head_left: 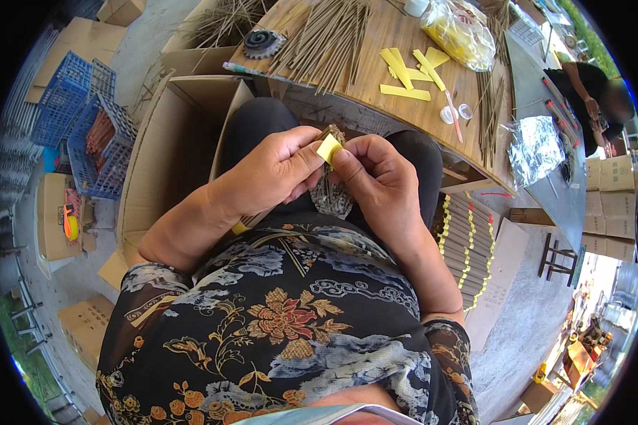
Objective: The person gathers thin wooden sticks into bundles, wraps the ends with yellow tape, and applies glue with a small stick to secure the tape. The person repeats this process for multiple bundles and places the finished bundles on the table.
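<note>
Above my lap, my left hand (280, 168) is closed round a bundle of thin brown sticks (334, 132). Its tip shows just beyond my fingers, and a further length comes out below the hand toward my left forearm. A small yellow paper strip (329, 149) lies across the bundle near that tip. My right hand (381, 176) pinches the strip between thumb and fingers, pressing it against the sticks. My left thumb touches the strip's other side. Most of the bundle is hidden by my hands. Crinkled clear plastic (331, 200) shows beneath them.
Ahead, a wooden table (397, 113) bears loose sticks (326, 42), yellow strips (404, 93), small cups and a plastic bag (461, 35). A cardboard box (145, 163) stands left, near blue crates (67, 92). Yellow-banded bundles (468, 244) lie right. Another person (581, 88) is at far right.
</note>
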`<state>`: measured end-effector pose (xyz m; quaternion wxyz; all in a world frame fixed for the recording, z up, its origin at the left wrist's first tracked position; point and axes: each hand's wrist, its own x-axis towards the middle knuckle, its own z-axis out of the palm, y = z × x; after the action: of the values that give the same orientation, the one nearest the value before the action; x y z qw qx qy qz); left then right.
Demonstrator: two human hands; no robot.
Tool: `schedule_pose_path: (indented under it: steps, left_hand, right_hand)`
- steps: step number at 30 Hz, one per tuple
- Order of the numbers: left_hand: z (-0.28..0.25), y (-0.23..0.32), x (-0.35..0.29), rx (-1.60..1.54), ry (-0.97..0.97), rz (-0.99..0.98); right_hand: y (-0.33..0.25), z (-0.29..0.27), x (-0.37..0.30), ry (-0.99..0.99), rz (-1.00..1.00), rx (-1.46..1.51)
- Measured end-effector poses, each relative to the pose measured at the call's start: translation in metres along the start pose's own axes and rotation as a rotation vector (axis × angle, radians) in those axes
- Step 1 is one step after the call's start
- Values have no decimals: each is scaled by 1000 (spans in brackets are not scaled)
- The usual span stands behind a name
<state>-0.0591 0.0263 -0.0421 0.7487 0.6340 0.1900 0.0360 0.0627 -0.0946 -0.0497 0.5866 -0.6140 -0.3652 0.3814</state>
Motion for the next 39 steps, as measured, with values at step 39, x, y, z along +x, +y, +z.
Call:
schedule_pose_path:
  steps: [39]
  left_hand:
    - [7,-4,1,-106,47,-18]
  right_hand:
    - [1,-2,5,-34,38,148]
